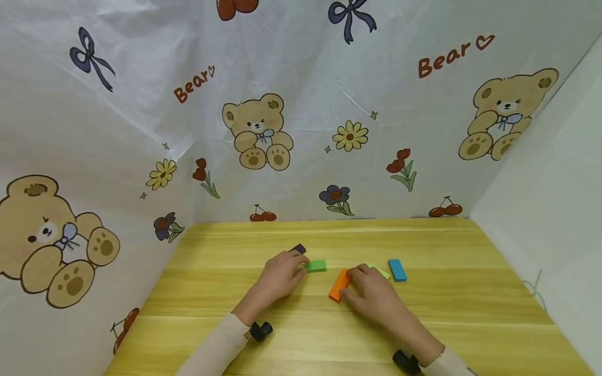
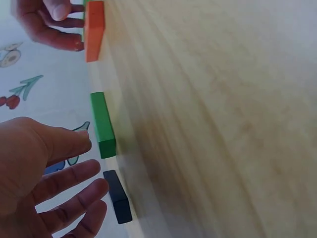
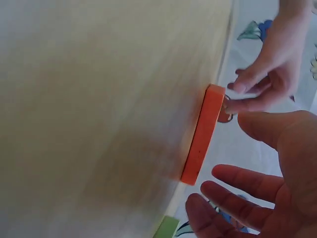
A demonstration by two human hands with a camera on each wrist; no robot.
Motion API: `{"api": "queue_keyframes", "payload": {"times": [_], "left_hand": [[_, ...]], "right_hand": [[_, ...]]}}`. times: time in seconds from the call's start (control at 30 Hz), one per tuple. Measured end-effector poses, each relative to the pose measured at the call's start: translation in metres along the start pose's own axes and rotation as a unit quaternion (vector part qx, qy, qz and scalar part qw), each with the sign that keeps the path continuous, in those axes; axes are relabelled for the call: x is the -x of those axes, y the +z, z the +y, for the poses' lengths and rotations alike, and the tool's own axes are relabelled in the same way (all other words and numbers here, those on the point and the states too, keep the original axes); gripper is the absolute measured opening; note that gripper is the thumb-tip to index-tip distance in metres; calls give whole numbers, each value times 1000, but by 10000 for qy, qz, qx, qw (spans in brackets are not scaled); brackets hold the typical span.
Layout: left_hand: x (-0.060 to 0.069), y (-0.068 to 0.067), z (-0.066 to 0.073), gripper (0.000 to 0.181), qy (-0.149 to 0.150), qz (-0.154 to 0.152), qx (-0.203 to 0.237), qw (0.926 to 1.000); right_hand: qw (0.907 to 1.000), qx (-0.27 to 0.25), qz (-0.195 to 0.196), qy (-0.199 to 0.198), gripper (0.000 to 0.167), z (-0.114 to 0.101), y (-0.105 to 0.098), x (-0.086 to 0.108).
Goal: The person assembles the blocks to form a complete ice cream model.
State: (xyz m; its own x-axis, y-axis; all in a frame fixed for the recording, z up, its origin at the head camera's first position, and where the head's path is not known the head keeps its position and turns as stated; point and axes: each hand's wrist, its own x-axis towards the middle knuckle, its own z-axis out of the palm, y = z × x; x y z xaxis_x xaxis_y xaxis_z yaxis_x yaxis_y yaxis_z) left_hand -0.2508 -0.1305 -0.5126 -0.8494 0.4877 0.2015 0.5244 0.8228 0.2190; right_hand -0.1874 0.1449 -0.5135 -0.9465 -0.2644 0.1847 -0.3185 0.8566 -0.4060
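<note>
Seemingly a reaching step: the left hand [image 1: 279,274] is open beside the green block [image 1: 317,266], the right hand [image 1: 376,296], also open, beside the orange block [image 1: 339,285] on the worktop [image 1: 470,292]. Gripping would call for closing round them.

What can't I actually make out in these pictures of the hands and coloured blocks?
- Head view: part of the dark, flat rectangular block, hidden by the left grip.
- Head view: part of the light-green flat block, hidden by the right grip.
- Right wrist view: the rest of that light-green block, cut off by the bottom edge.
- Head view: the upper part of a red-brown printed shape, cut off by the top edge.
</note>
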Motion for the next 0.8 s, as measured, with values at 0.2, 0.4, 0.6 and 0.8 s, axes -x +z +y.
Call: {"api": "queue_keyframes", "payload": {"times": [0.2,0.4,0.6,0.8], "left_hand": [[-10,3,0,18,106,-11,-169,9998],[-18,4,1,16,168,-160,-296,9993],[-19,6,3,14,306,-235,-597,9975],[-21,6,2,13,404,-257,-747,9961]], "right_hand": [[9997,215,-109,66,58,-11,7,-5],[9978,666,-4,51,56,-13,7,-6],[9970,767,-10,-28,53,-13,7,-6],[9965,803,73,-232,51,-13,6,-5]]}}
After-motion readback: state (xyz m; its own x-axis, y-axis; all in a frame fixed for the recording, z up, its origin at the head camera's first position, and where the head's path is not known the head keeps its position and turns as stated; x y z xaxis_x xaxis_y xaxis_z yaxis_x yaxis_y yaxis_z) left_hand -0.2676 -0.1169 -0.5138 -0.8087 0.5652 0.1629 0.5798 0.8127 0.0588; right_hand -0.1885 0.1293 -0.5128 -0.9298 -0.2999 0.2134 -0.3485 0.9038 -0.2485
